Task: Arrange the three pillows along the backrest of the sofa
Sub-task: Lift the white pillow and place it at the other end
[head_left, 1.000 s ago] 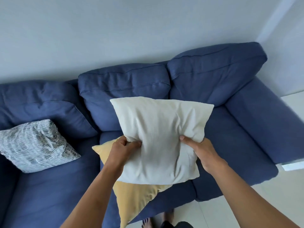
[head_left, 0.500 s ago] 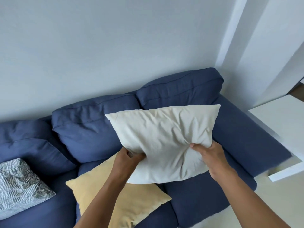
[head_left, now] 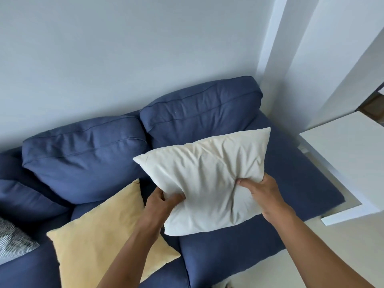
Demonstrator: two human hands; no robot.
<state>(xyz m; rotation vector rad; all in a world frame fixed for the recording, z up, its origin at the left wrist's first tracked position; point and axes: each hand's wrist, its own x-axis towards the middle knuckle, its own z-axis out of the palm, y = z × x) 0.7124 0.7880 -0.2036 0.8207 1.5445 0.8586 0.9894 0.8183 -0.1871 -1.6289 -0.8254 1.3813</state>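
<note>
Hands: my left hand [head_left: 164, 201] and right hand [head_left: 261, 193] gripped the white pillow [head_left: 207, 179].
Position: above the sofa [head_left: 83, 159] seat, beside the yellow pillow [head_left: 99, 231].

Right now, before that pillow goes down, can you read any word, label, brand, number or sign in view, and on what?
None: no readable text anywhere in view.
white pillow, held by the left hand and right hand: plain fabric, no tag showing.
yellow pillow: plain.
grey patterned pillow: a woven pattern, no letters.
blue sofa: no label visible.
</note>
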